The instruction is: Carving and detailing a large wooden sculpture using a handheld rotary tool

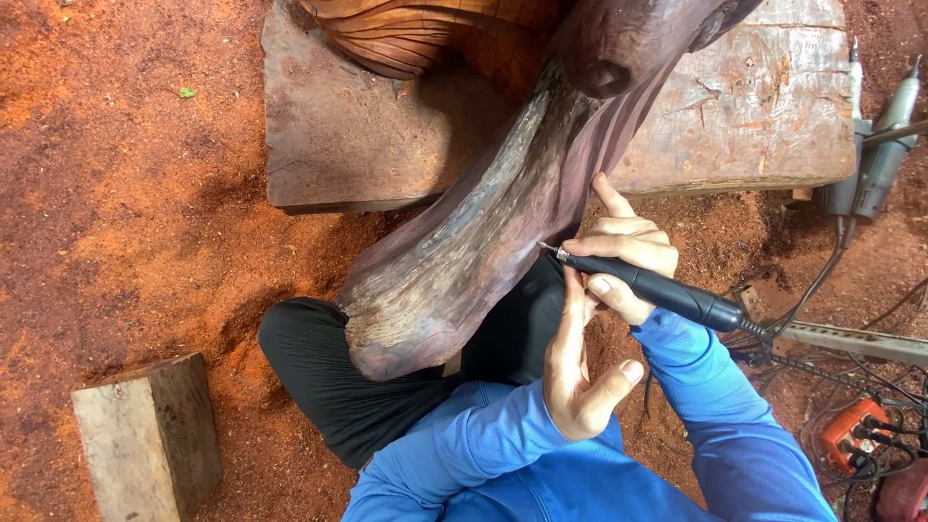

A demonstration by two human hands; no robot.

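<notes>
A long dark reddish wood carving [483, 213] slants from the top right down onto my lap. My right hand [628, 256] grips a black pen-shaped rotary tool [667, 288], its thin bit touching the carving's right edge. The index finger of that hand points up along the wood. My left hand [578, 372] sits just below, fingers apart, fingertips pressed against the right hand and the tool's front end; it holds nothing of its own. Both arms wear blue sleeves.
A flat reddish wooden slab [764, 106] lies under the carving's upper part. A pale wood block [145, 435] stands at the lower left. Two more rotary handpieces [880, 145] hang at the right, with cables and an orange device [851, 430]. Red sawdust covers the ground [126, 193].
</notes>
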